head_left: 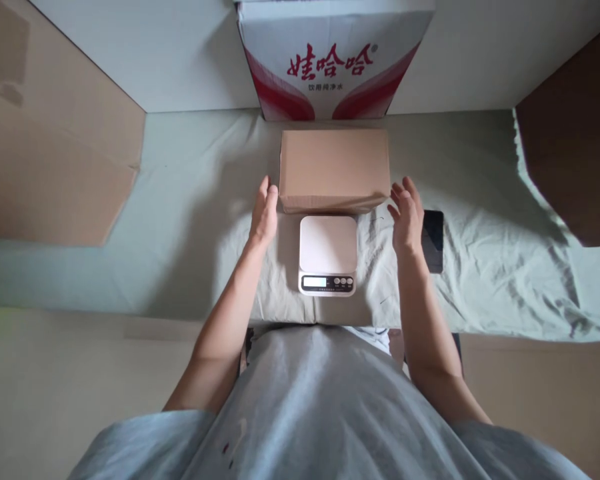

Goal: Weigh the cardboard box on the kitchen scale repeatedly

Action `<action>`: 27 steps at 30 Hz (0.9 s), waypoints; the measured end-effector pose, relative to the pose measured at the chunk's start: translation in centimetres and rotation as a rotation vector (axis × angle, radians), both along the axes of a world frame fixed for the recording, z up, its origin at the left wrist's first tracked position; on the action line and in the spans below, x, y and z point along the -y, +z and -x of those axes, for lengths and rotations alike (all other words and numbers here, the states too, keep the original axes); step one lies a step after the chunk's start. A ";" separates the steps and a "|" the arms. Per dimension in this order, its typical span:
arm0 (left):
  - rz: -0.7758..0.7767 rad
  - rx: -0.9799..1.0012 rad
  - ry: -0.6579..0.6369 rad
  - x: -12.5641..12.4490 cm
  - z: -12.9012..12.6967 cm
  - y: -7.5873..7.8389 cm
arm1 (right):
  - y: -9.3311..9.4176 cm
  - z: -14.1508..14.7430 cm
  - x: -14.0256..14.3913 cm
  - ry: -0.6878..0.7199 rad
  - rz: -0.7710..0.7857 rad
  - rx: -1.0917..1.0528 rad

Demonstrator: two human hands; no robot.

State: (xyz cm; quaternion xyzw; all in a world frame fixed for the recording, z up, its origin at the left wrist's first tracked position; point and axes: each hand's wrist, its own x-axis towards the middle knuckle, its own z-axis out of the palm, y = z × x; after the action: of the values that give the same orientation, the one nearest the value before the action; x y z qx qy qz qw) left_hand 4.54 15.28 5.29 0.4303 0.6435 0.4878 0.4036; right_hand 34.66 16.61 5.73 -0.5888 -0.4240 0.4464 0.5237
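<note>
A closed brown cardboard box (335, 163) rests on the cloth-covered table, just behind a white kitchen scale (328, 243) with a lit display. Beside the box's left end is my left hand (265, 212), upright with fingers extended and holding nothing. My right hand (407, 212) is at the other end, its fingers apart and slightly curled, also holding nothing. Both hands look a little apart from the box, though I cannot tell whether a fingertip touches it. A black phone (433, 241) lies to the right of my right hand, partly covered by it.
Behind the brown box stands a large white and red carton (335, 67) against the wall. Big cardboard pieces rise at the left (65, 133) and the right (575, 133). A wrinkled pale green cloth (190, 200) covers the table, whose front edge is close to my body.
</note>
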 end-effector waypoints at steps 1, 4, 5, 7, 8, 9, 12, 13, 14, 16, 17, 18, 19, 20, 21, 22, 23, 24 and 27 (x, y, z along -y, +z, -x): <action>0.028 -0.005 0.018 0.6 0.3 0.1 | 0.1 -0.5 0.6 -0.019 0.009 -0.012; 0.066 -0.026 0.031 2.9 1.0 0.1 | -0.1 -1.9 3.0 -0.023 0.026 -0.017; 0.077 -0.031 0.028 3.8 1.1 0.1 | -0.3 -2.2 3.9 -0.016 0.042 -0.022; 0.093 -0.027 0.011 5.4 1.2 -0.1 | -0.8 -2.6 5.6 -0.009 0.078 -0.028; 0.095 -0.020 0.005 6.2 1.1 -0.2 | -1.0 -2.6 6.5 -0.007 0.095 -0.031; 0.097 -0.017 -0.002 7.1 1.0 -0.3 | -1.2 -2.6 7.3 -0.004 0.109 -0.041; 0.130 -0.087 -0.054 9.3 0.6 -0.4 | -1.3 -2.3 9.3 -0.009 0.133 -0.097; 0.132 -0.144 -0.082 9.8 0.4 -0.3 | -1.2 -2.1 9.8 -0.011 0.135 -0.113; 0.126 -0.210 -0.112 10.3 0.3 -0.2 | -1.1 -2.0 10.2 -0.010 0.135 -0.125; 0.098 -0.326 -0.170 10.8 0.1 0.1 | -0.9 -1.7 10.6 -0.006 0.134 -0.137; 0.089 -0.364 -0.190 10.9 0.0 0.3 | -0.8 -1.7 10.6 -0.003 0.135 -0.139; 0.087 -0.386 -0.206 10.9 0.0 0.5 | -0.7 -1.7 10.6 -0.002 0.136 -0.141; 0.092 -0.397 -0.219 10.8 -0.1 0.6 | -0.7 -1.7 10.5 -0.002 0.136 -0.142; 0.100 -0.404 -0.228 10.7 -0.1 0.7 | -0.6 -1.7 10.4 -0.002 0.134 -0.143; 0.108 -0.412 -0.235 10.6 -0.1 0.7 | -0.5 -1.7 10.3 -0.002 0.129 -0.142; 0.113 -0.423 -0.242 10.5 -0.1 0.8 | -0.5 -1.7 10.1 0.000 0.124 -0.140; 0.116 -0.435 -0.252 10.4 -0.1 0.7 | -0.5 -1.7 10.0 0.004 0.119 -0.137; 0.119 -0.446 -0.265 10.2 -0.1 0.7 | -0.5 -1.6 9.9 0.010 0.115 -0.134; 0.129 -0.421 -0.268 9.4 -0.2 0.8 | -0.7 -1.2 9.1 0.033 0.100 -0.119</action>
State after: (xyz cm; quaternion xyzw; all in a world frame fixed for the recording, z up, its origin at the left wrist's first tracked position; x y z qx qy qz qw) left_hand 4.70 5.85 6.12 0.5773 0.6802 0.2876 0.3484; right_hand 35.82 7.53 5.06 -0.5797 -0.3789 0.5096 0.5106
